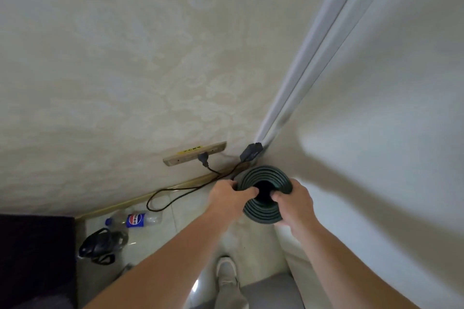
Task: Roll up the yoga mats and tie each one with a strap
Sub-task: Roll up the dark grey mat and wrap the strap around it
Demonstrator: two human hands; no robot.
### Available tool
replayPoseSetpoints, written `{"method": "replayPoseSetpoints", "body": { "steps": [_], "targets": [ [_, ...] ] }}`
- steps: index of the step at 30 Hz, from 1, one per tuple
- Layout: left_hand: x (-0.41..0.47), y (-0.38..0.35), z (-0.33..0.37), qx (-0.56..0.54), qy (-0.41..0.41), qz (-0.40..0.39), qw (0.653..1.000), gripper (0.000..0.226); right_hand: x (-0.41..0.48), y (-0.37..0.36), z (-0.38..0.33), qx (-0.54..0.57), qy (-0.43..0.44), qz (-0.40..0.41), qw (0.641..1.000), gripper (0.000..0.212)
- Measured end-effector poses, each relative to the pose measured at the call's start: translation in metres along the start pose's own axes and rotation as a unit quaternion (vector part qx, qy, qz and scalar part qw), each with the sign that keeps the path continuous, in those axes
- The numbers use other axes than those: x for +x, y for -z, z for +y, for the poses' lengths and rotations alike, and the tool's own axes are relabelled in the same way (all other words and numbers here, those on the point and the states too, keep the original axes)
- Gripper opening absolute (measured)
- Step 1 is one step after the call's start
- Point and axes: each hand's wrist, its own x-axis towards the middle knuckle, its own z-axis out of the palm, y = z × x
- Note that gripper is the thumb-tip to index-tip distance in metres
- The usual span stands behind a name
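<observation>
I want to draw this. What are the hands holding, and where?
The rolled yoga mat, by its upper end: left hand and right hand grip opposite sides of the rim, thumbs at the hollow.

forearms (160,256): bare | trousers (298,266): pale beige | shoe (226,269): light grey

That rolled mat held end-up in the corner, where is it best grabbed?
Probably the top rim, from above on opposite sides. The mat is upright with its spiral end up and a hollow core, so fingers can hook inside, as the left hand and right hand do now.
</observation>
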Motion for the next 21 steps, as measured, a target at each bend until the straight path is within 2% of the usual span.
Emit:
{"method": "replayPoseSetpoints", "body": {
  "steps": [2,5,8,10,14,17,20,21],
  "targets": [
    [0.021,-0.004,0.005,0.016,-0.026,0.013,0.999,0.030,0.020,-0.003,-0.005,-0.012,0.010,0.018,1.000,0.022],
    [0.044,-0.005,0.025,0.005,-0.059,0.025,0.998,0.047,0.043,0.004,-0.020,-0.018,0.024,0.023,0.999,0.019],
    [0.054,0.001,0.049,0.099,-0.062,0.036,0.992,0.052,0.055,0.009,-0.029,-0.015,0.027,0.021,0.999,0.016],
    [0.059,0.000,0.053,0.113,-0.056,0.037,0.991,0.054,0.059,0.008,-0.030,0.007,0.016,0.012,1.000,0.021],
    [0.067,-0.009,0.061,0.093,-0.069,0.026,0.993,0.059,0.068,0.008,-0.029,0.083,0.006,0.005,0.997,0.031],
    [0.065,-0.014,0.076,0.063,-0.062,0.011,0.996,0.082,0.066,0.014,-0.023,0.118,0.036,0.005,0.992,0.003],
    [0.061,-0.015,0.081,0.027,-0.042,-0.003,0.999,0.090,0.061,0.019,-0.013,0.123,0.046,0.007,0.991,0.010],
    [0.060,-0.012,0.080,0.017,-0.029,-0.011,0.999,0.085,0.057,0.020,-0.012,0.112,0.049,0.010,0.992,0.023]
  ]
}}
